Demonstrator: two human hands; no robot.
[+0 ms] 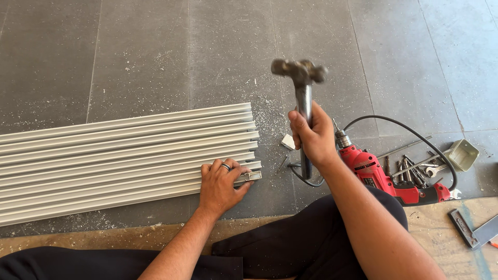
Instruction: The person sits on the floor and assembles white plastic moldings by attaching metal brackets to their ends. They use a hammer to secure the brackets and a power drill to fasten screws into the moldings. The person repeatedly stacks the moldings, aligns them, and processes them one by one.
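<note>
My right hand grips the metal handle of a hammer, raised upright with its head above the floor. My left hand, a ring on one finger, presses down on the near end of a row of long pale aluminium profiles lying side by side on the grey floor. The thumb and fingers hold a small metal bracket at the end of one profile. The hammer head hangs up and to the right of that bracket.
A red corded drill lies at the right, its black cable looping behind. Several drill bits and wrenches, a small pale tray, a screw and metal shavings are scattered nearby. My dark-trousered legs are at the bottom.
</note>
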